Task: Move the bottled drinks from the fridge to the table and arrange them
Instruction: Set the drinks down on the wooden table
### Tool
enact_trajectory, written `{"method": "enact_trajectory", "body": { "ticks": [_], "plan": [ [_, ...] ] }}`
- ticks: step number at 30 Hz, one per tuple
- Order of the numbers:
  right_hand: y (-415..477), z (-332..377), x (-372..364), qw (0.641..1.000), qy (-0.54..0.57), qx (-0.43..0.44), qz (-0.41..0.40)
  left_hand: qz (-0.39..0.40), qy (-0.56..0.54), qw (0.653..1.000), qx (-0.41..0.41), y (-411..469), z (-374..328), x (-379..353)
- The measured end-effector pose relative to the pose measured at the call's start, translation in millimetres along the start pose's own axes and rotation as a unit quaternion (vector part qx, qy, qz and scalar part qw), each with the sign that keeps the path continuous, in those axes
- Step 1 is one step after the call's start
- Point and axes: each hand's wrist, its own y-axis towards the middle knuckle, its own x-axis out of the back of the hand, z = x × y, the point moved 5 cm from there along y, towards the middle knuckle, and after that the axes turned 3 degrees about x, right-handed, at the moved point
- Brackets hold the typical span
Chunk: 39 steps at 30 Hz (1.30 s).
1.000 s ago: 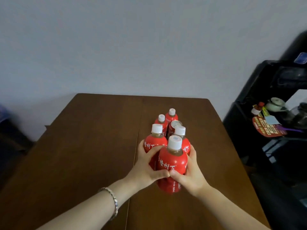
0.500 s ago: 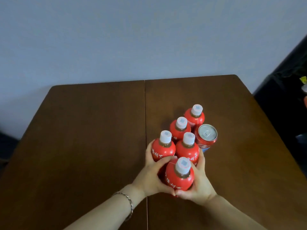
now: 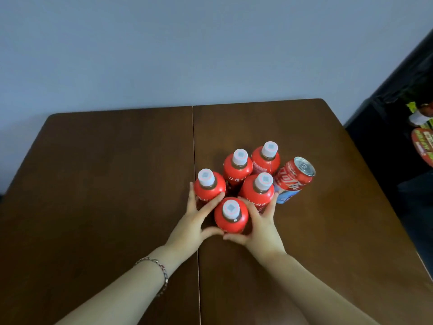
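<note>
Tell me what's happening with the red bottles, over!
Left hand and right hand grip nearest bottle. Four more bottles upright behind it on table. Cola can at right of cluster.

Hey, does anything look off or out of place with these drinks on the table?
Only the red cola can at the cluster's right edge: it is the one can among five white-capped red bottles. Nothing looks spilled or toppled. The left hand and right hand hold the nearest bottle.

Can (image 3: 293,178) seemingly reads Coca-Cola; bottles (image 3: 230,216) illegible.
</note>
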Motion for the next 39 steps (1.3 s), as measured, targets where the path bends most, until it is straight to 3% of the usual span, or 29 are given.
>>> {"method": "enact_trajectory", "body": {
  "ticks": [5, 9, 12, 14, 17, 19, 22, 25, 28, 32, 35, 39],
  "plan": [
    [-15, 6, 2, 0.980, 0.098, -0.139, -0.103, -0.106, -0.089, 0.990, 0.024, -16, -8, 5],
    [-17, 6, 4, 0.964, 0.187, -0.167, -0.092, -0.133, -0.124, 0.981, 0.075, -18, -10, 15],
    [-23, 4, 18, 0.976, 0.108, -0.166, -0.089, -0.153, -0.090, 0.980, 0.096, -19, -19, 21],
    [-22, -5, 40, 0.970, 0.035, -0.187, -0.149, -0.188, -0.053, 0.977, 0.081, -18, -34, 25],
    [-2, -22, 82, 0.917, 0.028, -0.261, -0.302, -0.213, -0.010, 0.977, 0.004, -12, -61, 26],
    [20, -40, 102, 0.854, 0.058, -0.383, -0.348, -0.206, 0.022, 0.978, -0.012, -3, -74, 24],
    [44, -73, 116, 0.781, 0.136, -0.514, -0.328, -0.184, 0.165, 0.969, -0.018, 14, -88, 15],
    [52, -96, 112, 0.733, 0.301, -0.542, -0.280, -0.145, 0.267, 0.952, 0.037, 26, -86, 5],
    [47, -99, 113, 0.781, 0.281, -0.493, -0.260, -0.119, 0.283, 0.948, 0.079, 30, -84, 1],
    [35, -75, 115, 0.884, 0.207, -0.279, -0.313, -0.138, 0.279, 0.949, 0.044, 31, -83, -2],
    [33, -66, 100, 0.920, 0.199, -0.199, -0.272, -0.181, 0.284, 0.942, 0.015, 32, -80, -3],
    [34, -55, 84, 0.941, 0.156, -0.166, -0.249, -0.183, 0.296, 0.937, 0.010, 34, -80, -4]
  ]
}}
